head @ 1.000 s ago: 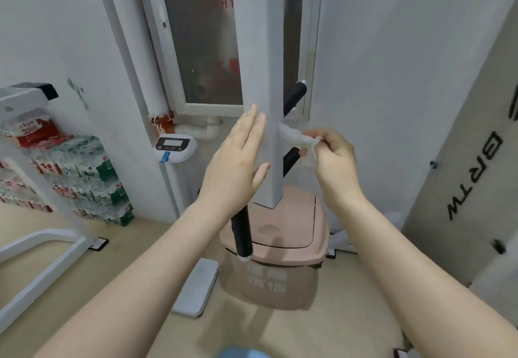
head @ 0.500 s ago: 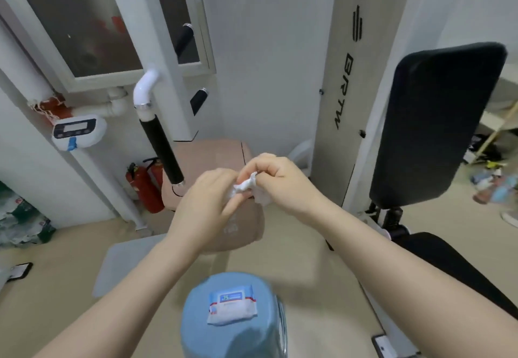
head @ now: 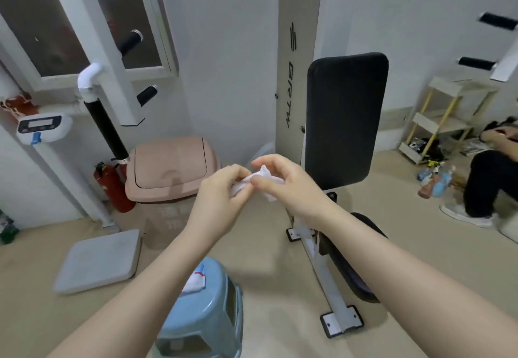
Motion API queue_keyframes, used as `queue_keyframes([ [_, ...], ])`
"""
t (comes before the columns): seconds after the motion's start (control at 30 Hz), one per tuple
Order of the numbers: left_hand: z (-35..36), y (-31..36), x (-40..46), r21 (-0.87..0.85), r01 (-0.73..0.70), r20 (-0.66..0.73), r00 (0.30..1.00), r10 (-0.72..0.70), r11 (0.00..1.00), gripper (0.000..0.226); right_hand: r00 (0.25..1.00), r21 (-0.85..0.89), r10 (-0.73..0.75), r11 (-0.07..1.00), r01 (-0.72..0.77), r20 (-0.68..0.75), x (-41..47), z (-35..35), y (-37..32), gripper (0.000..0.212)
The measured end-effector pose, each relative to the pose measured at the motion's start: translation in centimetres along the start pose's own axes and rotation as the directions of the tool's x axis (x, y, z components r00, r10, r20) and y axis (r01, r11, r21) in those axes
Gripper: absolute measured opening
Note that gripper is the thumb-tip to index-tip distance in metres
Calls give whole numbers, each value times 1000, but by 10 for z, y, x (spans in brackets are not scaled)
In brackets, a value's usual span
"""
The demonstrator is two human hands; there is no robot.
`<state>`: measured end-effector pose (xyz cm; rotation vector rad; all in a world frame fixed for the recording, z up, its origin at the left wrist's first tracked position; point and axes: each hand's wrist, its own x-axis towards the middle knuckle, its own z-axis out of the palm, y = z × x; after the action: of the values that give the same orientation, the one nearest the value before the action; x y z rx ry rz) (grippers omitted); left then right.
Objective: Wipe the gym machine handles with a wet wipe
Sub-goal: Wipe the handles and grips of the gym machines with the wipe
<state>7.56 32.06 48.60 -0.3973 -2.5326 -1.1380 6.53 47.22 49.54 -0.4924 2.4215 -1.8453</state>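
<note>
Beige flooring (head: 269,282) runs under your arms, with the gym machine (head: 300,57) rising as a tall white column at the far wall. Its black back pad (head: 346,119) stands just right of that column, and its black handles (head: 105,129) hang from a white frame well to the left of the pad. You have a pink bin (head: 168,172) left of the pad and a blue stool (head: 204,313) nearer you, carrying a wipe pack (head: 194,280). Your left hand (head: 221,189) and right hand (head: 283,184) meet in front of the pad's lower edge, both pinching the crumpled white wet wipe (head: 265,179) between fingers and thumbs, well apart from the handles.
</note>
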Motion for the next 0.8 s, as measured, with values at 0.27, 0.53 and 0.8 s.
queue_keyframes([
  [0.27,84,121,-76,15,22,-67,998,-21,1000,15,989,-136,-114,983,127,99,-126,-130,12,34],
  [0.53,155,212,-62,-50,130,-101,986,-134,990,29,985,-93,-113,988,126,133,-158,-259,25,24],
  [0.8,261,251,26,-262,93,88,993,-72,961,15,999,-169,-41,985,45,29,-117,-385,84,26],
])
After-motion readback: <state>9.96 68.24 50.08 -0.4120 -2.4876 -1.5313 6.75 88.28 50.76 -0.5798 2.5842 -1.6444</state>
